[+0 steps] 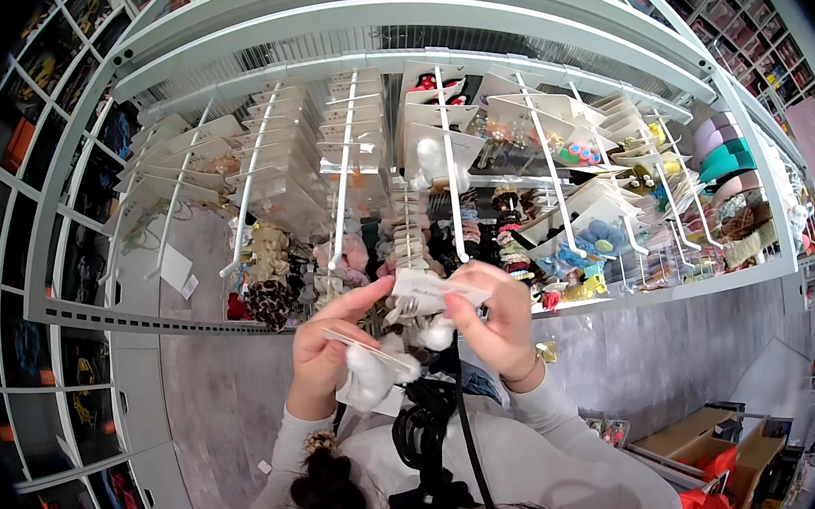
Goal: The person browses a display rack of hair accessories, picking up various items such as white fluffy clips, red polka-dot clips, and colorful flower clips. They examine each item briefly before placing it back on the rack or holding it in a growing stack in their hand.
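Note:
My left hand (316, 357) pinches a white backing card seen nearly edge-on, with a fluffy white accessory (367, 379) hanging from it. Between the thumb and fingers of my right hand (498, 323) is another white backing card (428, 291) that bears writing. A white pompom (437, 333) shows just below that card. My left index finger reaches to the card's left edge. Both hands are in front of the display rack, near the ends of its prongs. One white prong (452, 175) ends just above my right hand and carries cards, one with a white fluffy piece (431, 162).
Carded hair accessories (288, 185) fill several prongs across the rack. Scrunchies (271, 299) hang lower down. A white metal rail (161, 323) borders the front left. Open cardboard boxes (703, 439) stand on the floor at right. A black cable (464, 412) runs down my chest.

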The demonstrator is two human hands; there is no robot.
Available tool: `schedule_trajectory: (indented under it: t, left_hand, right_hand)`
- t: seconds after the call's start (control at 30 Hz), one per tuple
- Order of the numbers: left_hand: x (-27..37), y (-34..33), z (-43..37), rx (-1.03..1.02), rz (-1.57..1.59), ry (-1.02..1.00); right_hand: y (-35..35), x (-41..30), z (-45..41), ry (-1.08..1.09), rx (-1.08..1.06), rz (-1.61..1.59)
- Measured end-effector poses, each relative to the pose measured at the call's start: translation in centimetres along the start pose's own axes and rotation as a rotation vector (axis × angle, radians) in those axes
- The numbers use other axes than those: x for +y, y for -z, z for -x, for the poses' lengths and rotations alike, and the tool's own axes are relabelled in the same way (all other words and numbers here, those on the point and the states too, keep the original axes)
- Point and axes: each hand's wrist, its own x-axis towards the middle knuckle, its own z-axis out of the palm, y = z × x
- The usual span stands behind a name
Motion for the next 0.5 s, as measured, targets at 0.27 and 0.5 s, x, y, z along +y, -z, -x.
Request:
schedule_trajectory:
  t: [0.27, 0.5]
  left_hand:
    - [-0.3, 1.7, 3.1, 0.431, -0.048, 0.059]
    - [-0.7, 3.2, 4.2, 0.556, 0.286, 0.094]
  right_hand:
    - [0.4, -1.3, -1.5, -0.25, 0.128, -0.043]
    - [0.5, -0.4, -2.0, -0.408, 0.036, 0.051]
